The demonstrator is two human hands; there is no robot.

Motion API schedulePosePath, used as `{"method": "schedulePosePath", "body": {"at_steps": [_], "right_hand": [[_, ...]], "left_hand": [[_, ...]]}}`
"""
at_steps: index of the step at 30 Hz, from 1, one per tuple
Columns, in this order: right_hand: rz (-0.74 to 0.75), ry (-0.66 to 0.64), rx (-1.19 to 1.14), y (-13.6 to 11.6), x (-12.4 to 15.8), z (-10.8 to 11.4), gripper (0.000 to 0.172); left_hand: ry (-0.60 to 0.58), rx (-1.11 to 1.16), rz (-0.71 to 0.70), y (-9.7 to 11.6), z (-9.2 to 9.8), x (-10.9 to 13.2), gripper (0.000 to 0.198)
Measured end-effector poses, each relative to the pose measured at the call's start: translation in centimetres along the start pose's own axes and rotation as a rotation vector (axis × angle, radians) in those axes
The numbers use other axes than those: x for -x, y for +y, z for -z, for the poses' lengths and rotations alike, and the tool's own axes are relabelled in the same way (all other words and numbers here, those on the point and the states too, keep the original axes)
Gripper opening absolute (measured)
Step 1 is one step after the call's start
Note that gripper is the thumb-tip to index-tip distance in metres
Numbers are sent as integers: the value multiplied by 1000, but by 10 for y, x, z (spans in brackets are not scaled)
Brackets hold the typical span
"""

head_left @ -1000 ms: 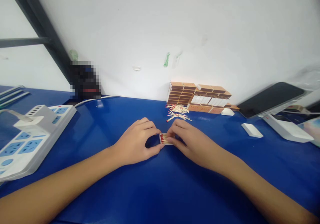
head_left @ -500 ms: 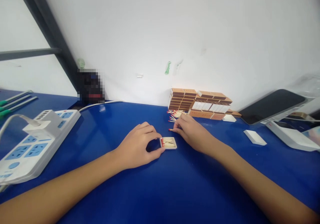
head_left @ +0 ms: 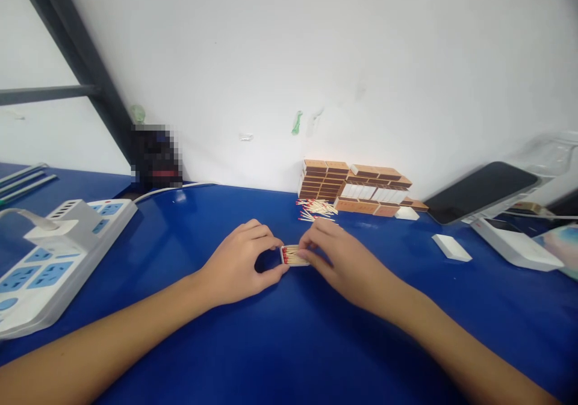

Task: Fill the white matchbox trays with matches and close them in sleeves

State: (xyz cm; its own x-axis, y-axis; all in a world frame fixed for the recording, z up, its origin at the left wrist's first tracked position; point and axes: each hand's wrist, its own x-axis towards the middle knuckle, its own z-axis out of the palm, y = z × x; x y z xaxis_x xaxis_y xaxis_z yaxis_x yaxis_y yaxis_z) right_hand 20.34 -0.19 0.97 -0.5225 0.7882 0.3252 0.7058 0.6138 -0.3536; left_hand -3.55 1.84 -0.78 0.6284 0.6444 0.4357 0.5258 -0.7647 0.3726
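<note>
A small white matchbox tray lies on the blue table, holding red-headed matches. At its left end, my left hand grips it between thumb and fingers. My right hand is over the tray's right part, thumb and fingers pinched together on matches at the tray; the fingertips partly cover them. Just beyond this hand lies a loose pile of matches, some of it hidden behind the knuckles.
Stacked brown matchboxes stand against the wall, with more matchboxes beside them. Two white pieces lie at the right, near a phone on a stand. A power strip with cables occupies the left.
My right hand has moved from beside the match pile toward me and left, bringing its matches to the tray. My left hand keeps its grip; the camera view has shifted slightly.
</note>
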Motion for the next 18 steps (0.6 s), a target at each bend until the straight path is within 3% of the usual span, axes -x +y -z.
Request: {"method": "schedulePosePath", "body": {"at_steps": [4,9,13,16,18], "right_hand": [[-58,92,68,38,4,26,15],[-74,-7,116,85,11,37,18],[-82,-25,93,92,9,24,20],[-134,76,109,86,4,18,14],[-251,164,133,79,1,15,23]], "left_hand": [[-15,-4,0,1,2,-1,25],[-18,3,-7,2,2,1,27],[-31,8,-7,2,1,0,26],[12,1,0,2,1,0,25],[-7,-8,4,3,2,0,26]]}}
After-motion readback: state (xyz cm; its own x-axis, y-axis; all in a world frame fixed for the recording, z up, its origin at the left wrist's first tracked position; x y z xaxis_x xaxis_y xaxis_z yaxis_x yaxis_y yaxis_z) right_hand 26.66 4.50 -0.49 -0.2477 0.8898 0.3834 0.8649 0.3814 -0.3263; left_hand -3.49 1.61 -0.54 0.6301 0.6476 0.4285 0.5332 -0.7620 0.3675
